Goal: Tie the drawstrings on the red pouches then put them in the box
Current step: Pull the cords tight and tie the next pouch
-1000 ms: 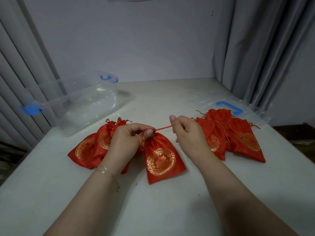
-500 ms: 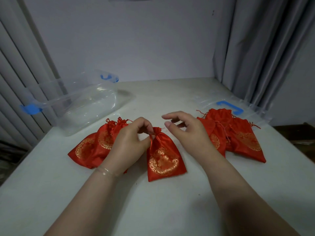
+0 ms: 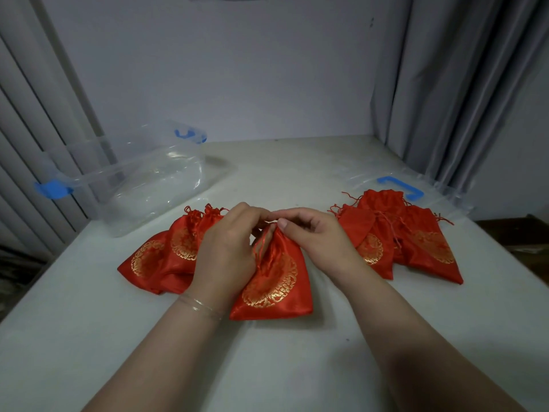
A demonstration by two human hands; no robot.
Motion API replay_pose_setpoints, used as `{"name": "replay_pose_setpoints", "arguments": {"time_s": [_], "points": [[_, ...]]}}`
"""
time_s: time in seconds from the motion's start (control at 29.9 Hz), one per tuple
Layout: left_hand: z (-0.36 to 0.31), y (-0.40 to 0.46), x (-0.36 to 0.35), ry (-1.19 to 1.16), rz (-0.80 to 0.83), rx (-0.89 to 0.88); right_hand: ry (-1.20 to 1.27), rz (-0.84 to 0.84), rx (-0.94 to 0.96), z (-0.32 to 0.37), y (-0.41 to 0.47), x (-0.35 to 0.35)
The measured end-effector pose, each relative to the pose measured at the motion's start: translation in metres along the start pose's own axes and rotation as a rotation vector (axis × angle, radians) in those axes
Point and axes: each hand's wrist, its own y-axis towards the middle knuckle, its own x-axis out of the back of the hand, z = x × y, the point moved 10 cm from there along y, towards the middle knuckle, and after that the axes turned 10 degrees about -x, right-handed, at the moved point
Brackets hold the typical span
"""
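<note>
A red pouch [image 3: 277, 281] with a gold round print lies on the white table in front of me, its neck gathered. My left hand [image 3: 225, 248] and my right hand [image 3: 315, 236] meet at that neck, fingers curled and pinching the red drawstring [image 3: 261, 248], whose loops hang down over the pouch. To the left lies a pile of red pouches [image 3: 166, 254] with gathered tops. A second pile of red pouches [image 3: 413, 239] with loose strings lies to the right. The clear plastic box [image 3: 142, 179] with blue clips stands open at the back left.
The box's clear lid [image 3: 410, 185] with a blue handle lies flat at the back right, partly under the right pile. Curtains hang at both sides. The table's right edge drops off beside the right pile.
One second ago my right hand pulled the string out to the right. It then let go and came back. Both hands now work together at the pouch's neck.
</note>
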Motion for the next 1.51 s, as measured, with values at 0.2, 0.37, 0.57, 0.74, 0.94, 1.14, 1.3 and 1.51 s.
{"name": "replay_pose_setpoints", "arguments": {"time_s": [0.2, 0.37, 0.57, 0.74, 0.94, 1.14, 1.3, 1.51], "points": [[-0.006, 0.000, 0.000, 0.138, 0.045, -0.087, -0.080, 0.131, -0.095, -0.007, -0.001, 0.000], [-0.012, 0.002, -0.006, 0.249, 0.093, -0.157, -0.265, 0.075, -0.062, -0.002, -0.001, 0.004], [0.002, 0.002, -0.014, 0.253, 0.172, -0.112, -0.728, -0.068, 0.093, 0.010, -0.002, 0.007], [0.006, 0.001, -0.015, 0.240, 0.234, -0.039, -0.862, -0.146, 0.108, 0.013, -0.002, 0.015], [-0.019, 0.002, -0.027, 0.126, 0.281, -0.176, -0.840, -0.208, 0.058, 0.010, 0.002, 0.025], [-0.020, 0.003, -0.026, 0.011, 0.254, -0.148, -0.607, -0.149, -0.043, -0.003, 0.004, 0.024], [-0.004, -0.001, -0.020, -0.451, 0.114, 0.165, 0.009, 0.026, -0.274, -0.022, 0.001, 0.009], [0.044, -0.022, -0.026, -0.607, -0.036, 0.706, -0.163, -0.041, -0.143, -0.016, 0.002, 0.005]]}}
